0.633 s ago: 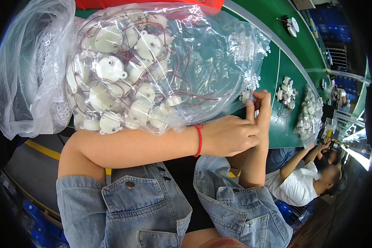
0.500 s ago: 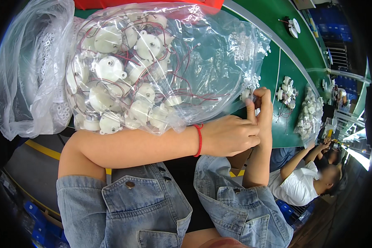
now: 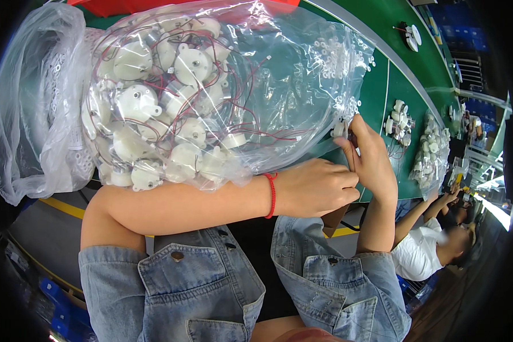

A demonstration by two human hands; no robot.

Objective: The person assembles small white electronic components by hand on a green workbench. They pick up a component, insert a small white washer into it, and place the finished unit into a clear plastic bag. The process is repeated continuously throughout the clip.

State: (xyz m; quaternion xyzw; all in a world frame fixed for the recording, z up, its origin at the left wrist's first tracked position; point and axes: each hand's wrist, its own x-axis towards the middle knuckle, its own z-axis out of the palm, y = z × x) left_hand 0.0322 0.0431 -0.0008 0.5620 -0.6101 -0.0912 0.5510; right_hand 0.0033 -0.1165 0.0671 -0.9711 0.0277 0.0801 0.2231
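Note:
A clear plastic bag [image 3: 279,85] full of round white geared motors [image 3: 194,65] with thin red and dark wires lies in front of me. At its right edge my right hand [image 3: 370,154] pinches a small wired motor [image 3: 341,130] with a white round housing, partly hidden by thumb and fingers. My left hand [image 3: 319,187], below a red cord bracelet [image 3: 271,196], is closed just beside the right wrist; its fingertips are curled out of sight. Small white ring-shaped pieces [image 3: 354,104] lie beyond the right hand.
Another clear bag [image 3: 40,108] with small white rings stands at the far left. A red bin [image 3: 119,7] is at the back. Further right on the green table [image 3: 404,182] are loose motors [image 3: 399,122] and a filled bag [image 3: 430,148]. A person in white [image 3: 419,251] works at right.
My right hand has turned and its wrist has shifted right, fingers still at the motor. The left hand stays nearly in place. The bag appears slightly further left in view.

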